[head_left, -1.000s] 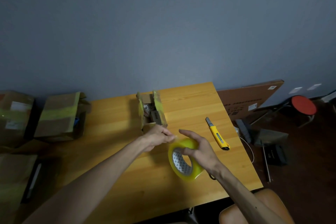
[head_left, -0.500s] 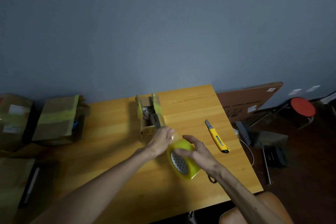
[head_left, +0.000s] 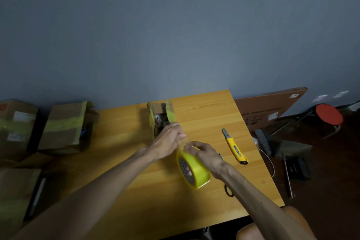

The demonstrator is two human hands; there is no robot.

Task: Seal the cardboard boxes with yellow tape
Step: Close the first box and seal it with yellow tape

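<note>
Fingers (head_left: pixel 180 135) of the left hand (head_left: pixel 169 140) pinch the tape strip (head_left: pixel 182 144) beside the open cardboard box (head_left: pixel 158 111) at frame centre, while the right hand (head_left: pixel 206 155) grips the yellow tape roll (head_left: pixel 196 171).

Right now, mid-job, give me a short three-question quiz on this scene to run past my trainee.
1. True or false: the small box on the table is closed.
2. The right hand holds: A a marker, B the tape roll, C a box flap.
3. Which tool lies on the table to the right of the tape roll?
Key: 1 false, its flaps stand open; 2 B; 3 the utility knife.
</note>
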